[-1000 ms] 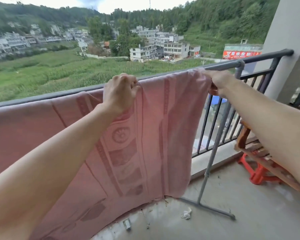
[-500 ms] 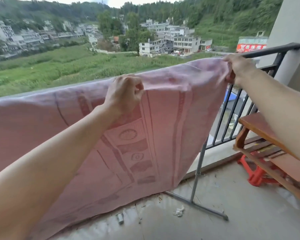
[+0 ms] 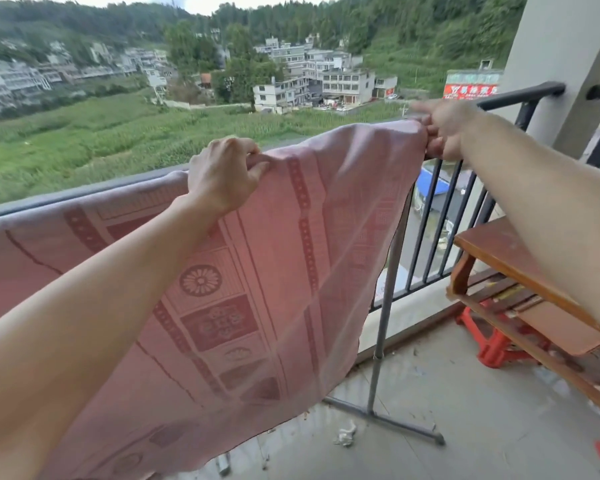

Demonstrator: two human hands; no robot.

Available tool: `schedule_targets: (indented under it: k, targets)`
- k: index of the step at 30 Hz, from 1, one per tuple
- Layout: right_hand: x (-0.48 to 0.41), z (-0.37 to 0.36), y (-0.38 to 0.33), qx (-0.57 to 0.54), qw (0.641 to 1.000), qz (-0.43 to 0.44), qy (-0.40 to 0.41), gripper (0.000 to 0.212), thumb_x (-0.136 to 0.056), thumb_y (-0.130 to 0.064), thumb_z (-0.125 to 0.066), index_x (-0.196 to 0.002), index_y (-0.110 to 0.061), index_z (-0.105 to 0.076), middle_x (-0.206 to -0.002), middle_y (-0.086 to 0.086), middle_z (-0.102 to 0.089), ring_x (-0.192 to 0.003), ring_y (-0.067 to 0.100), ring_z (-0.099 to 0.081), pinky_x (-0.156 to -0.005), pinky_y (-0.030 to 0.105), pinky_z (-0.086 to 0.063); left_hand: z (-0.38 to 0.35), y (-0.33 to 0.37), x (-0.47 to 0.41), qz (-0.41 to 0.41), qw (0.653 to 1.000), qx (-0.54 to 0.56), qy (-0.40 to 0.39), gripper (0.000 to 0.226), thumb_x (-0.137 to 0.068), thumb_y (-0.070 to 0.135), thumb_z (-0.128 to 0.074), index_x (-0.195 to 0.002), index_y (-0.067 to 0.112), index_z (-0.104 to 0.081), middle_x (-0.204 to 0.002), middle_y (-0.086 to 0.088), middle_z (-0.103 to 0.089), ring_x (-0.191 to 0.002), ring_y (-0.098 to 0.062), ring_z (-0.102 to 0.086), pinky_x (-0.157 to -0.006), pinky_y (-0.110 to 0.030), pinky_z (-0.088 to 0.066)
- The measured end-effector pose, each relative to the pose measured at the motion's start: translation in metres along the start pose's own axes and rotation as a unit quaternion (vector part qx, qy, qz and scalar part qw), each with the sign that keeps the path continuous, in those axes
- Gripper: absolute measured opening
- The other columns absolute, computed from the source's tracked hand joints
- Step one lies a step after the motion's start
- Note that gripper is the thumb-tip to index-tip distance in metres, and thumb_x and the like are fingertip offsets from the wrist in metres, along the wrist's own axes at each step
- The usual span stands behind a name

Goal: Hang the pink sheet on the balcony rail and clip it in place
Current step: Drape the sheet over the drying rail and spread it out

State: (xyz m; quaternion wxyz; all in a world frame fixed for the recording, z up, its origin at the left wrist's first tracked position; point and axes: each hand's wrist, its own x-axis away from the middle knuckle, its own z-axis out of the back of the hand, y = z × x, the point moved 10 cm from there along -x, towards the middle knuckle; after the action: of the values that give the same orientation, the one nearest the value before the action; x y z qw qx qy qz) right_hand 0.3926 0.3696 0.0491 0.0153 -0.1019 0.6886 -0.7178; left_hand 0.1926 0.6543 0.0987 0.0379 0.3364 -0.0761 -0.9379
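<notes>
Evidently soft, light and limp, I reckon, the sheet [image 3: 257, 271] hangs over the rail [image 3: 66, 206]; my left hand [image 3: 219, 174] pinches its top edge, my right hand [image 3: 444, 129] grips the right corner, fingers curled.

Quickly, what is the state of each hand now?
Left hand: closed, gripping the top edge of the pink sheet.
Right hand: closed, pinching the sheet's right corner.

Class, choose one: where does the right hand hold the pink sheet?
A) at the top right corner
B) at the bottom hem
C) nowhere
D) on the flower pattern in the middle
A: the right hand pinches the pink sheet at its top right corner, close by the dark balcony rail.
</notes>
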Motion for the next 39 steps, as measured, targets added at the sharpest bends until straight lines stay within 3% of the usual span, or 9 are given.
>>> schedule_targets:
  k: [4,11,15,20,23,26,30,32,39]
  targets:
    - [-0.001,-0.011,0.021,0.155,0.984,-0.039,-0.083,0.021,-0.095,-0.041,-0.057,-0.088,-0.024,-0.068,-0.053,-0.012,-0.053,-0.033,0.002,-0.037,-0.027,0.015,-0.016,-0.004,0.004,-0.012,-0.001,0.999,0.034,0.008,0.025,-0.085,0.042,-0.069,-0.097,0.021,-0.074,-0.093,0.000,-0.073,-0.082,-0.021,-0.063,-0.067,-0.032,-0.043]
    - [-0.032,0.014,-0.064,-0.146,0.986,0.072,-0.042,0.028,-0.090,-0.027,-0.068,-0.069,-0.018,-0.053,-0.055,-0.006,-0.053,-0.040,0.005,-0.049,-0.031,0.016,-0.033,0.021,0.014,-0.040,0.050,0.991,0.077,0.102,0.011,-0.086,0.021,-0.068,-0.089,0.014,-0.076,-0.087,-0.003,-0.074,-0.079,-0.019,-0.066,-0.074,-0.037,-0.055]
    - [-0.033,0.000,-0.057,-0.022,0.975,0.055,-0.215,0.017,-0.088,-0.026,-0.065,-0.089,-0.010,-0.059,-0.055,-0.004,-0.059,-0.041,0.006,-0.055,-0.035,0.017,-0.044,0.001,0.017,-0.049,0.122,0.989,0.005,0.077,0.012,-0.085,0.017,-0.061,-0.085,0.014,-0.073,-0.086,-0.006,-0.072,-0.082,-0.026,-0.066,-0.072,-0.038,-0.054]
    - [-0.076,0.055,-0.050,0.156,0.966,0.156,-0.133,0.015,-0.077,-0.021,-0.081,-0.077,-0.018,-0.066,-0.062,-0.005,-0.063,-0.051,0.008,-0.053,-0.037,0.018,-0.037,-0.030,0.053,-0.043,0.165,0.983,-0.016,0.082,0.017,-0.088,0.009,-0.051,-0.092,0.013,-0.068,-0.088,-0.009,-0.070,-0.082,-0.029,-0.062,-0.072,-0.039,-0.051]
    - [-0.071,0.057,-0.033,0.189,0.942,0.185,-0.205,0.010,-0.081,-0.021,-0.077,-0.088,-0.014,-0.073,-0.074,-0.001,-0.069,-0.062,0.011,-0.060,-0.048,0.021,-0.043,-0.034,0.075,-0.034,0.176,0.974,-0.066,0.124,0.019,-0.090,0.012,-0.049,-0.097,0.015,-0.066,-0.092,-0.010,-0.071,-0.086,-0.033,-0.063,-0.073,-0.038,-0.046]
    - [-0.064,0.051,-0.033,0.288,0.883,0.293,-0.227,0.016,-0.089,-0.013,-0.068,-0.104,-0.014,-0.073,-0.083,0.000,-0.076,-0.071,0.017,-0.072,-0.055,0.029,-0.054,-0.029,0.079,-0.018,0.203,0.963,-0.114,0.139,0.024,-0.092,0.012,-0.046,-0.107,0.014,-0.065,-0.099,-0.016,-0.070,-0.092,-0.039,-0.062,-0.080,-0.044,-0.045]
    - [-0.046,0.043,-0.063,0.524,0.629,0.573,-0.038,0.050,-0.092,-0.010,-0.061,-0.139,-0.023,-0.050,-0.115,0.005,-0.070,-0.088,0.024,-0.068,-0.067,0.034,-0.058,-0.037,0.104,-0.019,0.194,0.964,-0.157,0.094,0.023,-0.091,0.014,-0.048,-0.107,0.013,-0.063,-0.109,-0.016,-0.066,-0.100,-0.038,-0.059,-0.091,-0.049,-0.044]
    - [-0.041,0.024,-0.049,0.528,0.585,0.611,-0.071,0.053,-0.093,-0.012,-0.060,-0.142,-0.025,-0.046,-0.115,0.006,-0.069,-0.092,0.026,-0.067,-0.069,0.039,-0.059,-0.046,0.121,-0.024,0.173,0.966,-0.175,0.075,0.019,-0.090,0.016,-0.053,-0.104,0.011,-0.064,-0.112,-0.014,-0.064,-0.103,-0.036,-0.057,-0.093,-0.048,-0.040]
    - [-0.062,0.021,-0.067,0.421,0.682,0.580,-0.146,0.018,-0.093,-0.016,-0.064,-0.107,-0.020,-0.074,-0.095,-0.004,-0.076,-0.070,0.016,-0.068,-0.053,0.018,-0.041,-0.093,0.182,-0.050,0.106,0.980,-0.162,0.043,0.026,-0.090,0.031,-0.061,-0.108,0.012,-0.062,-0.112,-0.009,-0.059,-0.107,-0.028,-0.054,-0.097,-0.044,-0.038]
